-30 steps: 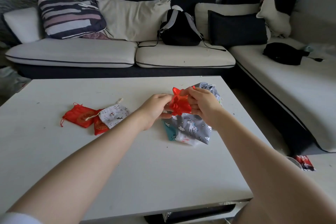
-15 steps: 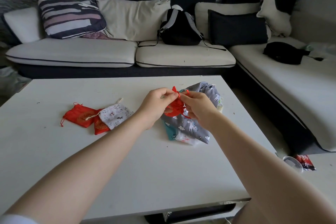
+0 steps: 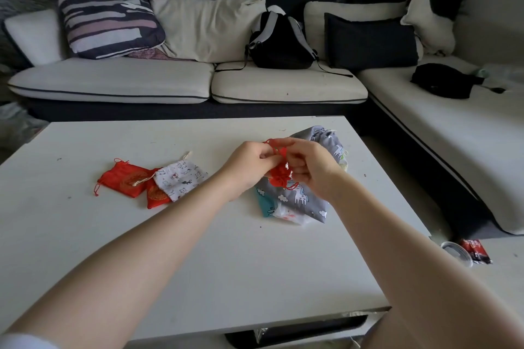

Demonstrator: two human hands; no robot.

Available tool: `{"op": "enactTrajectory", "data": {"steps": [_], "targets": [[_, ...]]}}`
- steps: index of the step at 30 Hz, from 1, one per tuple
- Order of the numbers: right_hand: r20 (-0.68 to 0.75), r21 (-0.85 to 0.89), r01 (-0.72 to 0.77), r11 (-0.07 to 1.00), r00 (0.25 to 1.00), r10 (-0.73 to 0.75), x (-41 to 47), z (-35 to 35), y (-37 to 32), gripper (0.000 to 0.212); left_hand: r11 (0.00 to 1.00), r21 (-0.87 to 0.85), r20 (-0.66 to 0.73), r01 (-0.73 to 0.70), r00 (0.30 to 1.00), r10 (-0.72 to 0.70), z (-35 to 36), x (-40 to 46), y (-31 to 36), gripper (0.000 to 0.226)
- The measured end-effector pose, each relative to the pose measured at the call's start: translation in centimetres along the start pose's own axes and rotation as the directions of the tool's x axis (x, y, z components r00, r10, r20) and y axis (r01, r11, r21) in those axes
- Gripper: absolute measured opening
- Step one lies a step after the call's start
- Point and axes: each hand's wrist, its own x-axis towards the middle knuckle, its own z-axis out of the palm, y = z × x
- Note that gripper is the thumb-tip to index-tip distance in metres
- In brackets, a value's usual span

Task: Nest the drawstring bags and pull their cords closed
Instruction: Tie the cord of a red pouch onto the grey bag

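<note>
A small red drawstring bag (image 3: 279,176) hangs bunched between my hands above the white table (image 3: 198,258). My left hand (image 3: 248,166) pinches its top and red cord from the left; my right hand (image 3: 310,166) grips it from the right. Under them lies a grey unicorn-print bag (image 3: 306,195) on top of a teal bag (image 3: 265,202) and a white bag (image 3: 287,215). To the left lie two red bags (image 3: 123,180) and a white cat-print bag (image 3: 181,180), overlapping each other.
A sofa (image 3: 181,85) with cushions and a black backpack (image 3: 280,42) stands behind the table. A black pouch (image 3: 442,83) lies on the right seat. A plastic lid and a red wrapper (image 3: 476,251) lie on the floor at the right.
My hands have moved closer together and turned the red bag, which is now bunched tighter and lower between them, with its cord showing above my fingers.
</note>
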Motion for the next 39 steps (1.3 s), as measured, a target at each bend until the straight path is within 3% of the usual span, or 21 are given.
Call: {"op": "enactTrajectory", "data": {"steps": [2, 6, 8, 10, 13, 16, 19, 22, 26, 28, 30, 33, 36, 39], "targets": [[-0.009, -0.037, -0.007, 0.999, 1.0, 0.007, -0.1, 0.1, -0.2, 0.019, 0.999, 0.029, 0.006, 0.014, 1.0, -0.014, 0.1, -0.2, 0.0, 0.021], [-0.119, -0.314, 0.089, 0.945, 0.984, -0.133, -0.4, 0.9, -0.4, 0.011, 0.997, 0.078, 0.015, 0.015, 1.0, -0.016, 0.2, -0.3, -0.4, 0.016], [-0.161, -0.269, 0.1, 0.958, 0.976, -0.147, -0.2, 1.0, -0.4, 0.009, 0.999, 0.046, 0.013, 0.02, 1.0, -0.021, 0.1, -0.5, -0.5, 0.014], [-0.17, -0.064, 0.081, 0.995, 0.981, -0.091, 0.1, 0.9, -0.3, 0.017, 0.999, -0.017, -0.023, 0.03, 0.999, -0.03, 0.1, -0.6, -0.3, 0.012], [-0.05, 0.144, 0.058, 0.988, 0.997, -0.052, 0.0, 0.8, -0.3, 0.023, 0.997, -0.061, -0.071, 0.037, 0.997, -0.042, 0.0, -0.9, 0.3, 0.017], [0.023, 0.11, 0.089, 0.99, 0.995, -0.092, 0.1, 0.6, -0.3, 0.024, 0.99, -0.129, 0.015, 0.052, 0.999, -0.051, 0.0, -1.3, 0.6, 0.018], [0.041, -0.053, 0.18, 0.982, 0.983, -0.178, 0.2, 0.5, -0.6, 0.027, 0.982, -0.153, 0.12, 0.113, 0.988, -0.095, 0.0, -1.3, 0.7, 0.014], [0.038, -0.152, 0.23, 0.961, 0.973, -0.227, 0.0, 0.6, -0.7, 0.026, 0.957, -0.229, 0.118, 0.176, 0.981, -0.152, 0.0, -0.9, 0.8, 0.011], [0.014, -0.12, 0.239, 0.963, 0.971, -0.239, -0.1, 0.3, -0.5, 0.025, 0.928, -0.299, 0.111, 0.223, 0.974, -0.198, 0.4, -0.9, 0.7, 0.008], [-0.054, -0.12, 0.223, 0.968, 0.972, -0.23, -0.1, 0.1, -0.5, 0.027, 0.842, -0.469, 0.105, 0.266, 0.964, -0.246, 0.3, -0.9, 0.5, 0.009], [-0.129, -0.09, 0.205, 0.975, 0.968, -0.216, -0.2, -0.2, -0.4, 0.03, 0.675, -0.681, 0.13, 0.285, 0.954, -0.271, -0.3, -0.8, 0.3, 0.015], [-0.211, -0.1, 0.185, 0.978, 0.956, -0.203, 0.0, -0.6, -0.2, 0.034, 0.527, -0.799, 0.202, 0.289, 0.955, -0.218, -0.6, -0.8, -0.2, 0.025], [-0.293, -0.052, 0.184, 0.982, 0.937, -0.191, 0.5, -0.7, -0.6, 0.027, 0.565, -0.759, 0.283, 0.322, 0.946, -0.159, -0.4, -0.8, -0.4, 0.028], [-0.301, 0.091, 0.203, 0.975, 0.939, -0.167, 0.5, -0.8, -2.0, 0.023, 0.77, -0.563, 0.262, 0.3, 0.948, -0.178, -0.7, -0.5, -0.4, 0.028]]}}
